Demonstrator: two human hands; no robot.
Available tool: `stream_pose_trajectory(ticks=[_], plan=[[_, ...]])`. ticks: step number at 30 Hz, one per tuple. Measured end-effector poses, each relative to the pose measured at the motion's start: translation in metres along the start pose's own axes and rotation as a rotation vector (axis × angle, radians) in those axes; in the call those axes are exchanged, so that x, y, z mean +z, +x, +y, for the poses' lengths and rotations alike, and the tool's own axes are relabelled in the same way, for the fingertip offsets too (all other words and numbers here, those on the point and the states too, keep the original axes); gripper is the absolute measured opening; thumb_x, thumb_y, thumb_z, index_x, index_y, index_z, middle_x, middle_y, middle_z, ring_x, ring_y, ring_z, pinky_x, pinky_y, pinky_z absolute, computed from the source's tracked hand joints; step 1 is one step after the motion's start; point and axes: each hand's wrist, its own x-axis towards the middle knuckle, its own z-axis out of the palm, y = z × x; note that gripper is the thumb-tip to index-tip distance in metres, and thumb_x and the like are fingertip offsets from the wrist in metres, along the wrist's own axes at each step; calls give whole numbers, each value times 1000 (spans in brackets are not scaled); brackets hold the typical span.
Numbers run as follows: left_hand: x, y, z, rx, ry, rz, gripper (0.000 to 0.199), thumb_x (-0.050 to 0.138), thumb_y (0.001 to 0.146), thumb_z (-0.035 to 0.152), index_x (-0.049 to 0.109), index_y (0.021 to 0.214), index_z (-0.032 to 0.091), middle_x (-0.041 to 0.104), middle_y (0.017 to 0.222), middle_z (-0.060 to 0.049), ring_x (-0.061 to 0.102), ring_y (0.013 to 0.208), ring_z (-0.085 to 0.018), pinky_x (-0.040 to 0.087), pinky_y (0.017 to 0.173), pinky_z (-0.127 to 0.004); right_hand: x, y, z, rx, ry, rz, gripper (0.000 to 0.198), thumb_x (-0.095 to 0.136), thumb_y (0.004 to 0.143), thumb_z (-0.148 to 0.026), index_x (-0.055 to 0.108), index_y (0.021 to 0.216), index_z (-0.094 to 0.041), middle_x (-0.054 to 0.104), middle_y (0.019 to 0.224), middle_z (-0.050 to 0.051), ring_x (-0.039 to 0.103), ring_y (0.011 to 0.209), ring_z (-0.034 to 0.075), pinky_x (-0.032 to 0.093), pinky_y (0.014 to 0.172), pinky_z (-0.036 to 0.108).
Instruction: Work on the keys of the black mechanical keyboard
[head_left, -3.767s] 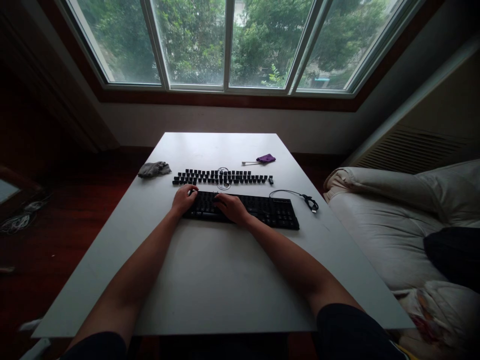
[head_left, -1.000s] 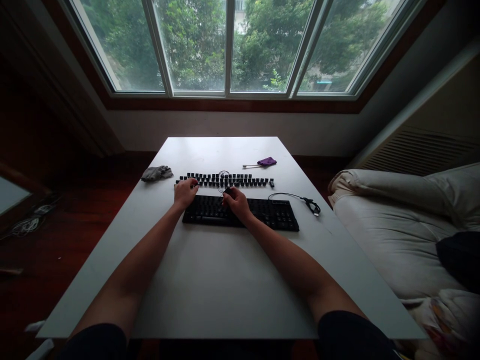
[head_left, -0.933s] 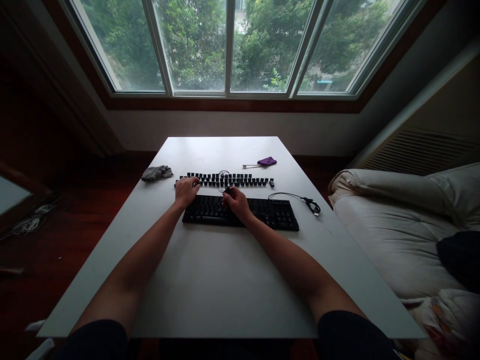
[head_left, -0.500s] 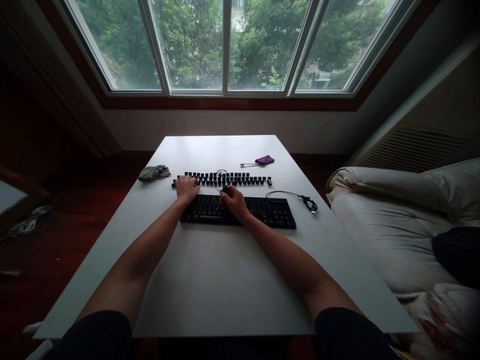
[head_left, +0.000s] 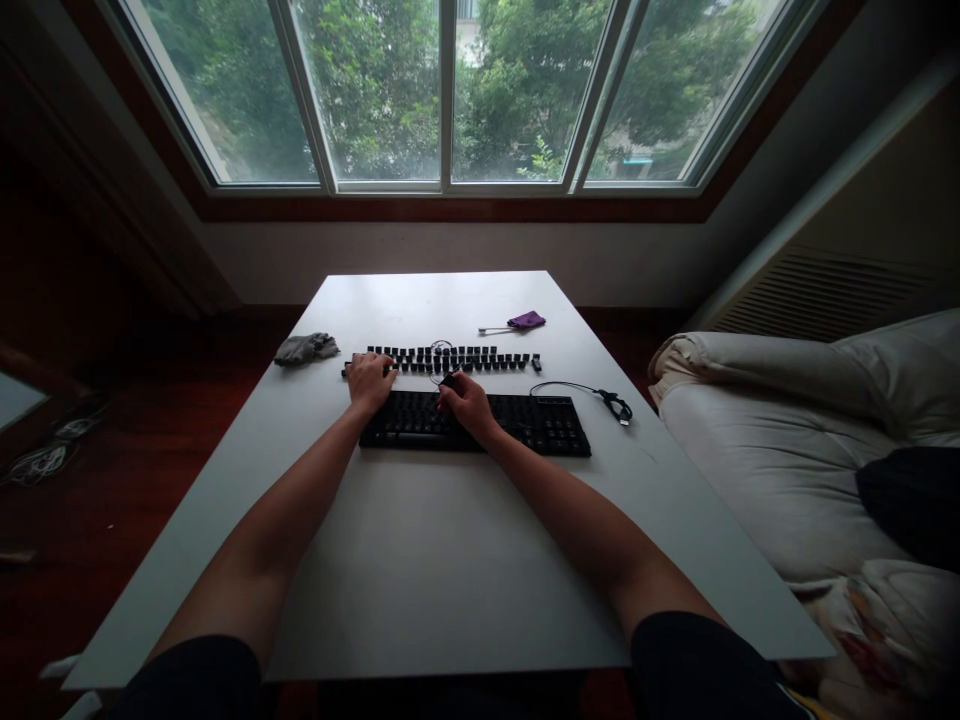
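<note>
A black keyboard lies on the white table, its length running left to right. Behind it, loose black keycaps stand in rows. My left hand rests over the left end of these rows, fingers bent and apart, touching or just above the keycaps; what lies under them is hidden. Above the middle of the keyboard, my right hand pinches a small dark tool with thin curved wire, which looks like a keycap puller. Its far end is too small to see clearly.
A grey cloth lies at the table's left edge. Farther back are a purple pouch and a thin white-tipped stick. The keyboard's bundled USB cable lies at right. A cream sofa stands beside the table.
The view has shifted slightly. Both hands stay nearly where they were, and the right one still holds the dark tool.
</note>
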Motion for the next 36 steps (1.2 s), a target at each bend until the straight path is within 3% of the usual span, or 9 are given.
stream_pose_trajectory(ticks=[6, 13, 30, 33, 36], plan=[[-9, -14, 11, -52, -43, -15, 21, 56, 91, 32, 72, 102, 25, 69, 111, -9, 53, 110, -32, 40, 93, -46, 1, -1, -2, 10, -2, 11, 25, 64, 82, -46, 52, 86, -24, 64, 66, -3, 65, 56, 17, 51, 53, 27], [-17, -32, 40, 166, -247, -243, 17, 57, 91, 28, 72, 96, 24, 72, 100, -4, 60, 97, -24, 45, 90, -38, 1, -2, -9, -1, -103, 52, 16, 60, 82, -37, 54, 91, -25, 65, 72, -2, 65, 66, 19, 53, 60, 30], [-12, -43, 45, 264, -251, -215, 18, 55, 93, 30, 71, 99, 25, 70, 105, -6, 60, 104, -27, 46, 92, -41, -1, 0, -2, -136, -420, -127, 18, 62, 88, -37, 65, 97, -22, 65, 73, -2, 57, 63, 16, 43, 62, 26], [-12, -42, 43, 255, -253, -210, 19, 55, 92, 30, 72, 99, 25, 70, 105, -6, 60, 103, -27, 46, 91, -41, 1, -4, -7, -210, -521, -199, 14, 60, 90, -32, 65, 95, -21, 62, 71, -2, 54, 62, 15, 41, 62, 26], [-11, -42, 43, 246, -264, -217, 19, 56, 91, 28, 72, 99, 25, 71, 105, -5, 61, 103, -26, 47, 91, -40, 5, -11, -15, -382, -679, -277, 10, 61, 88, -25, 67, 96, -21, 65, 80, 2, 58, 73, 18, 43, 71, 27]])
